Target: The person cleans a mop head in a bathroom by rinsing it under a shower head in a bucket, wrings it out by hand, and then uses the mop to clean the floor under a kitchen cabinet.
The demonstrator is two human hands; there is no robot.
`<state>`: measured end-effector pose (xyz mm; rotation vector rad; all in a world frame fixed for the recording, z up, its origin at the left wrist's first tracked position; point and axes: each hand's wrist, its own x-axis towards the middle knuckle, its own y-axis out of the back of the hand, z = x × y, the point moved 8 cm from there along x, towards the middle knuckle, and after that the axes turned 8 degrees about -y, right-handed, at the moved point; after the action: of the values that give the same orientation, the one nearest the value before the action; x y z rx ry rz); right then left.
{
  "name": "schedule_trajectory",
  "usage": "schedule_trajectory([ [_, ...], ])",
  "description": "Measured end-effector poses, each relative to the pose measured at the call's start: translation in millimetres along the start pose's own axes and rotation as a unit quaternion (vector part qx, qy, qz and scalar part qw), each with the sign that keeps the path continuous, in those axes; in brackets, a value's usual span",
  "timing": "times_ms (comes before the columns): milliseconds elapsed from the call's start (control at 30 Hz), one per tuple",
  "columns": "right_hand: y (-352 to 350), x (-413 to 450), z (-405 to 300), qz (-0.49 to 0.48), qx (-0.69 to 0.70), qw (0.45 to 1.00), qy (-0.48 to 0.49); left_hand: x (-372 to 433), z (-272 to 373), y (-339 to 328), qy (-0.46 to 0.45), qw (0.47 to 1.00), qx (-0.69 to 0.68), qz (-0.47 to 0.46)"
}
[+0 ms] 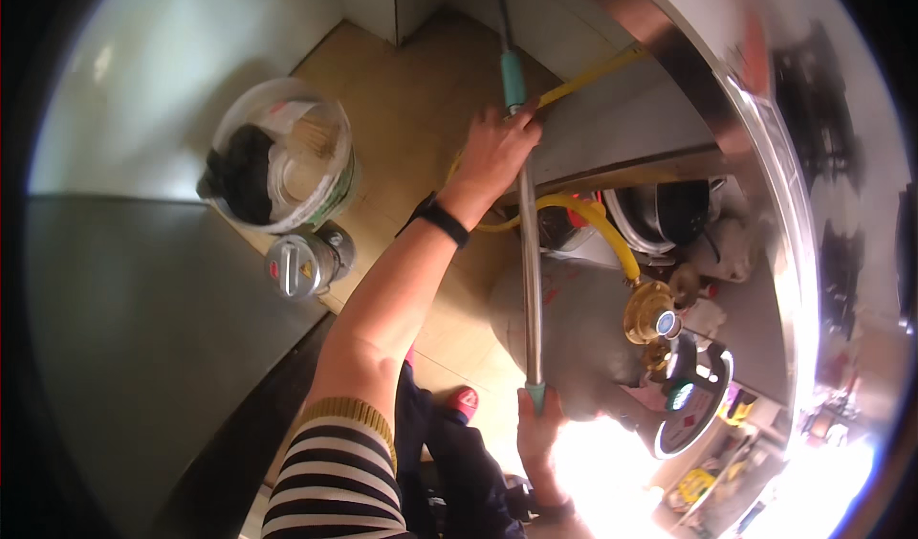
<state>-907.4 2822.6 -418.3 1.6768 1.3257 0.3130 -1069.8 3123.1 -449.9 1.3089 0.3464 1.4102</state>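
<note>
A long metal pole [531, 273] with teal plastic grips runs up the middle of the view, and its far end passes out of the top. My left hand [496, 144] is wrapped around it just below the upper teal grip [513, 80]. Lower down, my right hand [539, 431] holds the teal end grip [535, 394], partly washed out by glare. Right beside the pole stands a grey gas cylinder [574, 316] with a brass regulator [647, 314]. From the regulator a yellow hose [606, 230] curves behind the pole. Whatever is on the pole's far end is hidden.
A translucent plastic bucket [344, 180] holding a black bag and other waste stands on the tan floor [401, 123]. Next to it is a metal canister [290, 266]. A steel counter edge [778, 151] curves along the right, with a black-and-silver pan [667, 212] beneath.
</note>
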Motion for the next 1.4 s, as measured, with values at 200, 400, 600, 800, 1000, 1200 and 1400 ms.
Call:
schedule_trajectory([
  [200,-30.2,16.5,29.6,-0.159,0.125,0.966,-0.159,7.0,-16.4,-17.3,-0.077,0.994,-0.016,0.082],
  [400,-70.1,10.8,31.5,-0.344,0.241,0.866,-0.271,-16.7,-41.6,22.9,0.046,0.975,-0.094,0.194],
  [600,-96.7,20.7,27.0,-0.350,0.218,0.882,-0.230,-138.3,46.7,-12.2,0.369,0.524,-0.767,-0.005],
  [800,-138.2,6.7,-4.7,-0.452,0.271,0.811,-0.253,-148.0,19.2,-5.5,0.390,0.581,-0.714,-0.027],
  [1000,-117.4,-4.5,33.9,-0.355,0.243,0.830,-0.356,-127.2,29.6,-30.4,0.346,0.448,-0.824,0.027],
  [1200,-86.0,7.4,30.6,-0.331,0.259,0.839,-0.345,-104.2,47.1,-31.6,0.370,0.381,-0.847,0.026],
  [1400,-68.6,1.3,45.7,-0.302,0.256,0.858,-0.328,-101.1,61.8,-32.1,0.360,0.386,-0.849,0.025],
])
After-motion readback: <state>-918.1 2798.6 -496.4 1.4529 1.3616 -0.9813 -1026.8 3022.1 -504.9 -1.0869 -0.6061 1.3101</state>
